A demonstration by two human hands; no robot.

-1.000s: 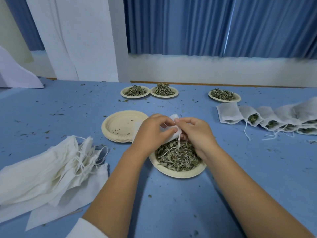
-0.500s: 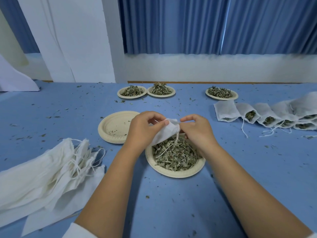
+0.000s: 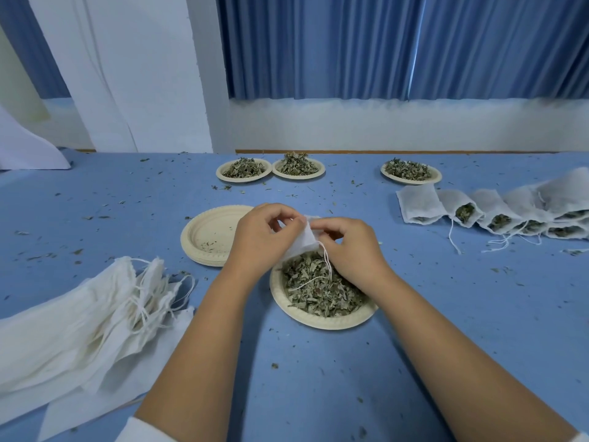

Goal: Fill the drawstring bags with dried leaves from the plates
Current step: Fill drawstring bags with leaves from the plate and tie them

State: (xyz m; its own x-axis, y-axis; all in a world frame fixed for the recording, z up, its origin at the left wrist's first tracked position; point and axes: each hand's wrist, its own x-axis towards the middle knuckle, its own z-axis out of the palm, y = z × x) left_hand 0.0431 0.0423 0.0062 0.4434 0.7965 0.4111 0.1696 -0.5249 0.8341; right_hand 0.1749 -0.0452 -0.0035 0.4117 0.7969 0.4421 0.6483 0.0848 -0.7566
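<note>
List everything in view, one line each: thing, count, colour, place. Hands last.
table: one, blue, flecked with leaf bits, fills the foreground.
near plate: one, beige, centre, heaped with dried leaves.
far plates: three, beige, heaped with leaves, along the far edge.
empty plates: one stack, beige, left of the near plate.
empty bags: one pile, white, near left.
filled bags: one overlapping row, white, right; count unclear.
held bag: one, white, above the near plate.
curtain: blue, behind the table.
left grip: one hand, pinches the held bag.
right grip: one hand, pinches the held bag's mouth.
</note>
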